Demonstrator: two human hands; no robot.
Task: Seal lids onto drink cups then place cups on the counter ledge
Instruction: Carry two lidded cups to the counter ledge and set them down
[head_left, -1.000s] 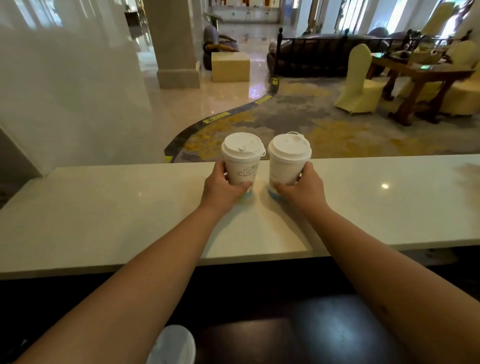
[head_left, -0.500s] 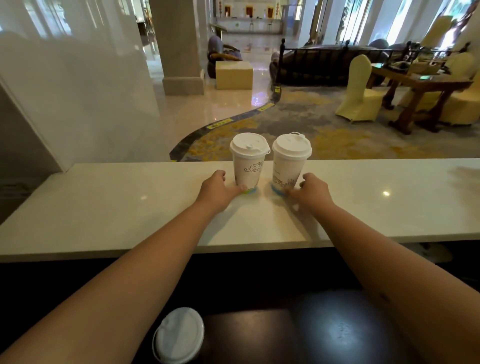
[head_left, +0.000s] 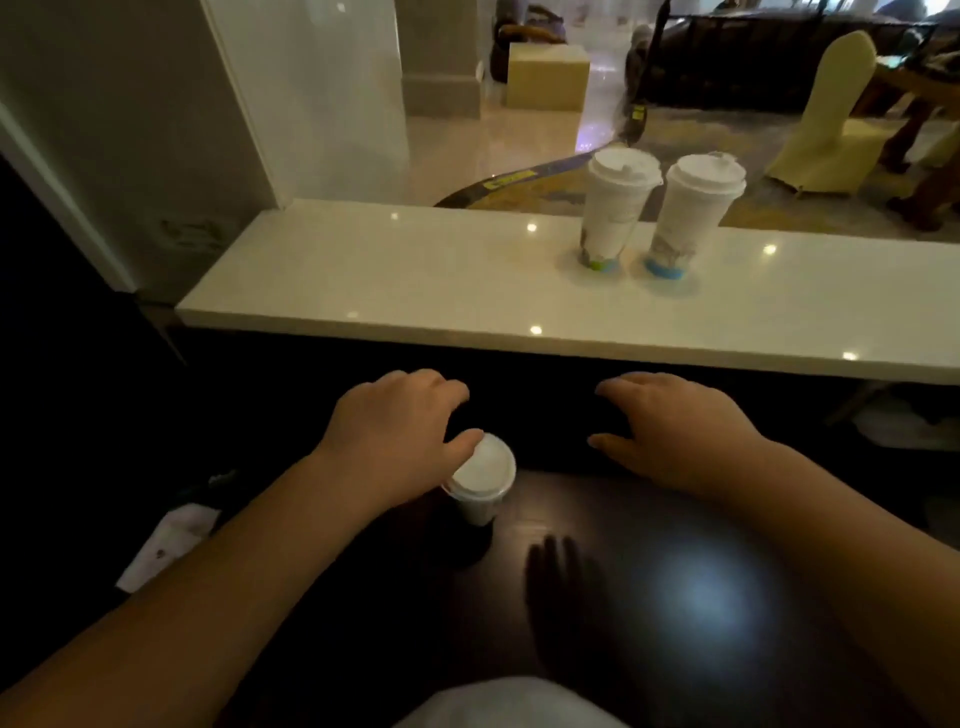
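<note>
— Left hand (head_left: 395, 436)?
— Fingers loosely spread, curled a little, thumb tip right at the rim of a lidded cup (head_left: 480, 480) on the dark lower counter (head_left: 675, 597). Touching or just shy of it: cannot tell. Not gripping anything.
— Right hand (head_left: 675, 431)?
— Fingers wide and slack, palm down, empty, hovering above the dark counter just below the ledge edge. Shadow of a hand on the glossy surface beneath.
— Farther out?
— White counter ledge (head_left: 415, 280), pale and shiny with small light spots. Two lidded cups upright on it, right of middle: left cup (head_left: 613, 208) with a green base band, right cup (head_left: 691, 213) with a blue one, just beside each other. Well apart from both hands.
— Beyond the ledge?
— Glass, patterned carpet, a covered chair (head_left: 836, 114), blurred.
</note>
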